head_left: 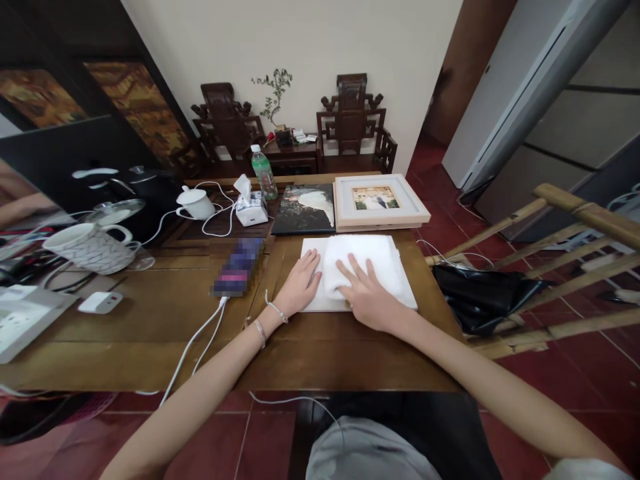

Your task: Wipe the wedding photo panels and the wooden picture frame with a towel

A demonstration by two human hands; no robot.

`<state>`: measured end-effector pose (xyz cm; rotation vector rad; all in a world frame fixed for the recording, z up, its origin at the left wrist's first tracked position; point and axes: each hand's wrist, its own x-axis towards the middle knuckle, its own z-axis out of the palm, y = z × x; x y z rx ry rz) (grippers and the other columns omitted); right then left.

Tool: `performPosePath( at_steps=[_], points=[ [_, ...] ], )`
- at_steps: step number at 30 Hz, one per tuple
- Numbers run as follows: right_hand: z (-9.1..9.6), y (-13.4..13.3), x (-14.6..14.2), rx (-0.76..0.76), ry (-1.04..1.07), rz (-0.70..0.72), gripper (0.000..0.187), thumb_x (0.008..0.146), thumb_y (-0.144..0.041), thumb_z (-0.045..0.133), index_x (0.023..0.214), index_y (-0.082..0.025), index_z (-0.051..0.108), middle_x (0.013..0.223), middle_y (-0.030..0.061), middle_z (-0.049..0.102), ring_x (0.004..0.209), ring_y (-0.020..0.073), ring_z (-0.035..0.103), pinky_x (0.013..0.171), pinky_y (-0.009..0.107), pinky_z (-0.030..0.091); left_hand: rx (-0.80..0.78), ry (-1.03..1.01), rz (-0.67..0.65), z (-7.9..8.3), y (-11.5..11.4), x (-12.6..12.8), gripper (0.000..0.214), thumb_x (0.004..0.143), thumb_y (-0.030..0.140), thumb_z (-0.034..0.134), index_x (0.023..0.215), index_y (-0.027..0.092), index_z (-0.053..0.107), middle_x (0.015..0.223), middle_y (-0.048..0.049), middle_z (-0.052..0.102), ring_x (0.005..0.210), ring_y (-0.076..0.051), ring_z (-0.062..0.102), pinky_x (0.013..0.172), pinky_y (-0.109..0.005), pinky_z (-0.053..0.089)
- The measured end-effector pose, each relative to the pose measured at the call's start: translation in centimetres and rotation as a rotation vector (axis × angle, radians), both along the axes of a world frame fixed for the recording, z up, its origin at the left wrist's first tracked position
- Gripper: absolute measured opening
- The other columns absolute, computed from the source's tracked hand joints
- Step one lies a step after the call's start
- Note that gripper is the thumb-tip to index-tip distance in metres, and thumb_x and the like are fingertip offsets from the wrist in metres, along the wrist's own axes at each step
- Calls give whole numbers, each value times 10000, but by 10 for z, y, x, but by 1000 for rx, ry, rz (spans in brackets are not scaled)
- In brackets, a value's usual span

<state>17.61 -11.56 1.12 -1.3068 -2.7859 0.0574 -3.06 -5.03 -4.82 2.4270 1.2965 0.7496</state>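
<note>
A white folded cloth lies on a flat white rectangular board near the front of the wooden table. On top of the cloth rests my right hand, palm down with its fingers spread. My left hand lies flat along the board's left edge, fingers stretched forward and touching it. Just beyond the board are a dark picture panel with a white shape on it and a pale framed picture. What is under the cloth is hidden.
To the left lie a charging phone, a white adapter and a power strip. A patterned pitcher, white lidded cup, tissue box and green bottle stand behind. A bamboo chair holds a black bag.
</note>
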Motion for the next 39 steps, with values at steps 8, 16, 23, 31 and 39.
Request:
performPosePath(
  at_steps=[8,16,23,31,39],
  points=[
    [12,-51,7,-71,-35,123,375,823,-69,464,1136,-126,661,1539,195,274,1424,429,91,1088,677,177,40,16,6,-5,1,0,496,941,232,328,1394,53,421,1498,-191,366,1424,-282,274,1154,-500,270],
    [12,43,2,-4,-55,-4,521,772,9,392,1251,-72,580,1508,218,330,1416,421,162,1048,687,250,5,3,-1,-1,0,-1,502,962,307,341,1406,84,412,1502,-185,361,1429,-287,259,1155,-517,255],
    [-1,19,-3,49,-103,16,429,826,-55,440,1210,-101,624,1528,233,271,1411,458,122,1045,715,192,11,3,4,-1,0,0,501,956,296,332,1401,83,415,1503,-184,361,1429,-282,262,1159,-510,248],
    [10,-63,-3,-51,-25,111,317,835,-120,489,1074,-135,697,1527,205,294,1410,455,131,1064,693,206,11,17,-5,-2,1,-1,506,933,224,316,1396,43,411,1505,-200,349,1432,-279,256,1162,-502,246],
    [9,21,2,-20,-32,7,474,791,-17,428,1213,-106,626,1520,187,325,1428,401,131,1083,674,183,9,16,4,-2,1,-1,513,953,298,325,1402,64,409,1503,-191,359,1428,-283,265,1162,-495,247]
  ],
)
